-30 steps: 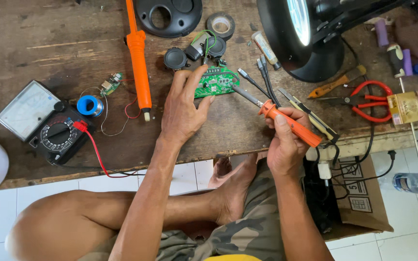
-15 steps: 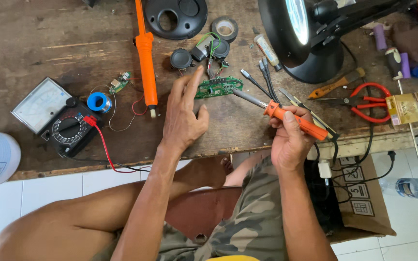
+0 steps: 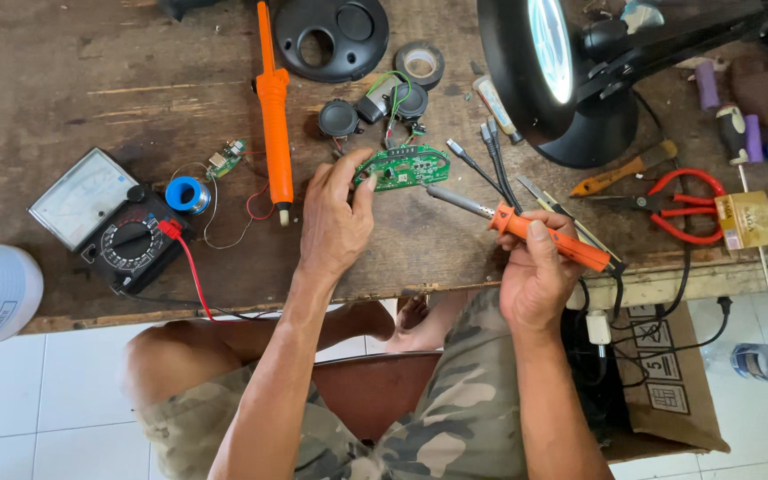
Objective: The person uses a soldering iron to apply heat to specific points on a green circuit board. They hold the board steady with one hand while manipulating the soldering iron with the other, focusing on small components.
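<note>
My left hand (image 3: pixel 335 218) rests on the wooden table (image 3: pixel 91 98), its fingertips pinching the left end of a green circuit board (image 3: pixel 404 166). Wires run from the board up to two small black speakers (image 3: pixel 340 118). My right hand (image 3: pixel 535 271) grips an orange-handled soldering iron (image 3: pixel 526 227). Its metal tip points left and sits just right of the board's lower edge.
An orange desoldering pump (image 3: pixel 273 98) lies left of my left hand. A multimeter (image 3: pixel 104 222) with a red lead, a blue solder spool (image 3: pixel 187 194), black tape roll (image 3: pixel 420 62), magnifier lamp (image 3: pixel 553 62), red pliers (image 3: pixel 682 204) and screwdrivers sit around. A cardboard box (image 3: pixel 668 382) stands below the table.
My left hand has shifted on the circuit board, which now lies flatter. The soldering iron tip stays close to the board's right side. My legs have moved under the table.
</note>
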